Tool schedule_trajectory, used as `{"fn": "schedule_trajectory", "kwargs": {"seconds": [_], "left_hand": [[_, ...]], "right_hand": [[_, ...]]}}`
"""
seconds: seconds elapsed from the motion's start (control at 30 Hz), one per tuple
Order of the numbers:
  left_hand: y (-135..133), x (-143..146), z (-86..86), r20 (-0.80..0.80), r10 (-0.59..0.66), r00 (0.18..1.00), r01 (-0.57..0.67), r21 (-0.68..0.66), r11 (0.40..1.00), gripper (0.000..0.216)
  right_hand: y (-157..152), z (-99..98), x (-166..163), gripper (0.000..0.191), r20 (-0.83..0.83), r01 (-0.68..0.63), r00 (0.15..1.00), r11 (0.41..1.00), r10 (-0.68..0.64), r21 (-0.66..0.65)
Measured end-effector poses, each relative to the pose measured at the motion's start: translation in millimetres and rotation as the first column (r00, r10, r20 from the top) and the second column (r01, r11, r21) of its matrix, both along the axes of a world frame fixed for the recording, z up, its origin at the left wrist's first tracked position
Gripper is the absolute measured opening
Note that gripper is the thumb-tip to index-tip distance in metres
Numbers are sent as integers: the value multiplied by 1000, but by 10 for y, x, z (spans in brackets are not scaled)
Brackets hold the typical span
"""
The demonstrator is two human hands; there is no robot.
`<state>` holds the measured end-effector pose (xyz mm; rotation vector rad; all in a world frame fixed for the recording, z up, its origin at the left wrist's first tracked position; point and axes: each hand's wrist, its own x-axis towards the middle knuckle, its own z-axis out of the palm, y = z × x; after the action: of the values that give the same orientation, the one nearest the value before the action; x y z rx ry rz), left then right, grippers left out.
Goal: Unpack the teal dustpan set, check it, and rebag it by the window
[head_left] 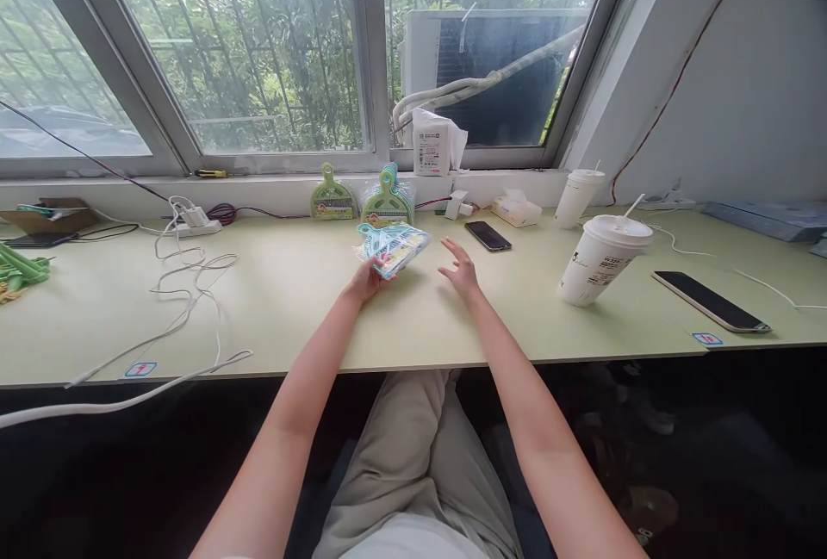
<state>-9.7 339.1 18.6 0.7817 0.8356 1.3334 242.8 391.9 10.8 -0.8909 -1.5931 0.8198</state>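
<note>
1. The left hand (367, 280) is reaching far forward over the pale green desk (290, 309), forearm stretched straight out from the body, and its fingers are grasping the near edge of a clear plastic packet (392, 247) of blue and green items.
2. That packet is sitting lifted just off the desk, tilting up and away to the right of the left hand, right in the middle of the desk in front of the window.
3. The right hand (460, 270) is hovering just beside the packet on its right, not touching it; the palm is facing inward and the fingers are released and spreading wide.
4. Both arms are running nearly parallel, bare to the elbow, above a lap in light trousers.
5. Behind the packet, two green hanging packs (332, 198) (386, 202) are leaning against the sill; their card labels are showing print too small to read.
6. A white paper cup (600, 259) with lid and straw is standing to the right, carrying dark print and a small logo that I cannot read.
7. Small blue and red stickers (140, 369) (706, 338) are lying at the desk's front edge, markings unreadable.
8. A white box (432, 145) on the sill is bearing a printed label, also illegible.
9. A dark phone (711, 301) is lying flat, well apart to the right.
</note>
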Motion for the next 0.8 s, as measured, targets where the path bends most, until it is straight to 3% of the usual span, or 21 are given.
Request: {"fn": "schedule_trajectory", "kwargs": {"seconds": [0.07,0.17,0.33,0.53,0.7,0.8], "left_hand": [[-5,6,2,-41,-94,995,94,13,995,51],[-10,7,1,-98,-198,975,198,-8,980,50],[-24,-50,15,-194,-275,942,269,-54,962,54],[-57,1,22,-304,-383,872,373,-93,923,53],[-124,47,3,-354,-453,818,440,-121,890,39],[-182,34,37,-410,-466,784,445,-152,883,35]], "right_hand": [[-16,10,-26,61,7,-72,997,996,71,61],[4,7,-27,52,-50,-25,998,997,28,76],[98,-79,-28,26,-125,-75,990,996,69,-49],[123,-119,-61,30,-360,-115,931,984,60,-135],[56,-138,-33,32,-285,-66,958,992,33,-106],[20,-171,-8,45,-267,-135,961,960,67,-244]]}}
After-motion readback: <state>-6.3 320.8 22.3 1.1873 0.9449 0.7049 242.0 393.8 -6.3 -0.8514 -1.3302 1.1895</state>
